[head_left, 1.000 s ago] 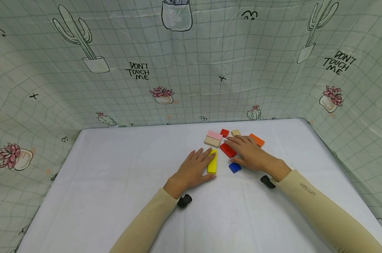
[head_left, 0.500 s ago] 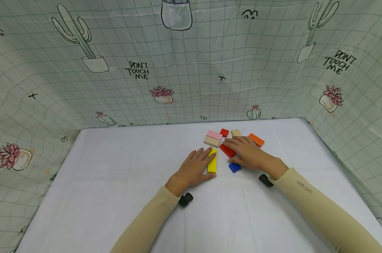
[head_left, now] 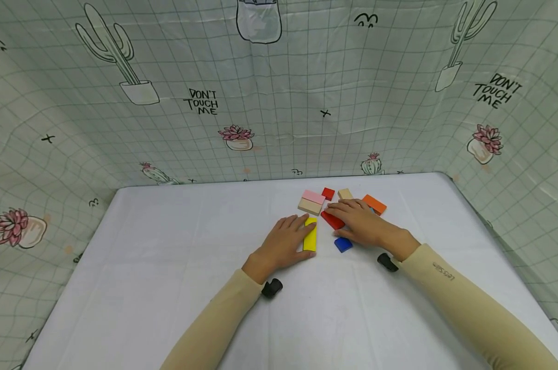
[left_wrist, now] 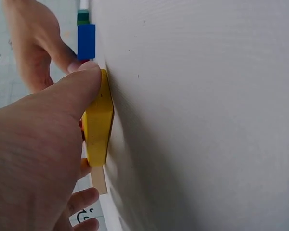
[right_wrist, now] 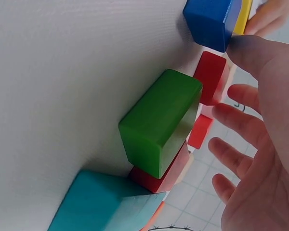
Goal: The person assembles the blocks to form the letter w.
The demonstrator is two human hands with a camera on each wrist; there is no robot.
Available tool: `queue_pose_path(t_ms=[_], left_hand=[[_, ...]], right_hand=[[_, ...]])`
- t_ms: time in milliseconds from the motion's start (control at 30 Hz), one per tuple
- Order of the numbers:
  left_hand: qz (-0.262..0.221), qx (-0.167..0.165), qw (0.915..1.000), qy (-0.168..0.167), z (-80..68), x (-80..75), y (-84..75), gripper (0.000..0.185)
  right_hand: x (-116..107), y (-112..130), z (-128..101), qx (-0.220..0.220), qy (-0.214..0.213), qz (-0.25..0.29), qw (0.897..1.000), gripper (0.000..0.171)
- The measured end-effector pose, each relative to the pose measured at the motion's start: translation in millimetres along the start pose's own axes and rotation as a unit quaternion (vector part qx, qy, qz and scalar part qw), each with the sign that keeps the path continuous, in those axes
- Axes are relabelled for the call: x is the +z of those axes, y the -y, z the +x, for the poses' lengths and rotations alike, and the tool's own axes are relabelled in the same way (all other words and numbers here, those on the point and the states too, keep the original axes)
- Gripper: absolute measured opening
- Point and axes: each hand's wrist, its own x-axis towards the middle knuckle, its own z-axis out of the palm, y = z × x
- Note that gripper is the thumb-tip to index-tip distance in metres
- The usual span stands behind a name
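My left hand (head_left: 284, 244) lies over the yellow block (head_left: 310, 237), its fingers spread and fairly straight. One finger rests on top of that block while the thumb tip touches its near end. Over a cluster of coloured blocks spreads my right hand (head_left: 363, 225), fingers loosely bent. In the right wrist view its thumb tip meets the blue block (right_wrist: 209, 21), and the other fingers reach past a red block (right_wrist: 213, 77). A green block (right_wrist: 159, 120) and a teal block (right_wrist: 94, 204) stand below the palm, mostly hidden by the hand in the head view.
Behind the hands lie a pink block (head_left: 314, 197), a beige block (head_left: 309, 207), a small red block (head_left: 328, 193), another beige block (head_left: 345, 193) and an orange block (head_left: 374, 203). The white-covered table (head_left: 177, 246) ends at a hanging patterned cloth (head_left: 288, 87).
Both hands stay almost where they were over the same blocks. The right forearm has edged slightly left, and the left wrist has shifted slightly up and right.
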Motion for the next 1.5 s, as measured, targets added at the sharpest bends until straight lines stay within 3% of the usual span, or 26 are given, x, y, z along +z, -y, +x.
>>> queue_pose_path(t_ms=[233,867,1500], left_hand=[[-0.010,-0.001,1.0000,0.000,3.5,-2.8,0.6,0.077],[0.015,-0.008,0.9981,-0.060,-3.6,-5.4,8.2,0.072],[-0.014,-0.050,0.9874,-0.149,-54.2,-10.9,47.6,0.067]], right_hand=[[-0.4,-2.7,3.2,0.002,0.005,-0.006,1.000,0.067],[-0.3,-1.5,7.0,-0.010,-0.001,0.000,1.000,0.062],[-5.5,-1.0,9.0,-0.022,0.005,0.008,1.000,0.061]])
